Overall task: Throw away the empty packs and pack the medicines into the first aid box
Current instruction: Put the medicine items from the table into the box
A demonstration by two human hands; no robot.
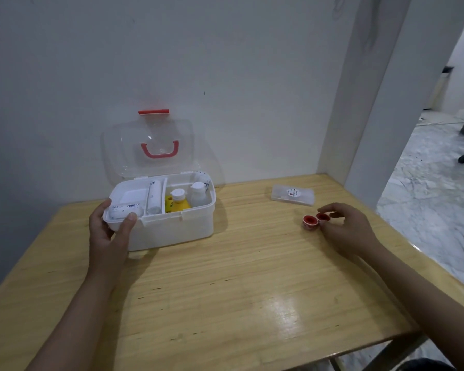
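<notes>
The white first aid box [172, 231] stands open on the wooden table [225, 290], its clear lid [148, 145] with a red handle raised against the wall. Inside sit a yellow bottle [178, 203], a white bottle [198, 195], a white roll [155, 196] and a flat white pack [125, 208]. My left hand [110, 231] grips the box's front left corner, thumb on the rim. To the right, my right hand [343, 226] pinches a small red-centred tape roll [322, 217], which touches a second such roll [310, 221] on the table.
A flat clear plastic case [292, 194] with a round label lies at the back right of the table. The wall runs close behind the box. The table's right edge [413, 245] drops to a marble floor, where a chair's wheel shows.
</notes>
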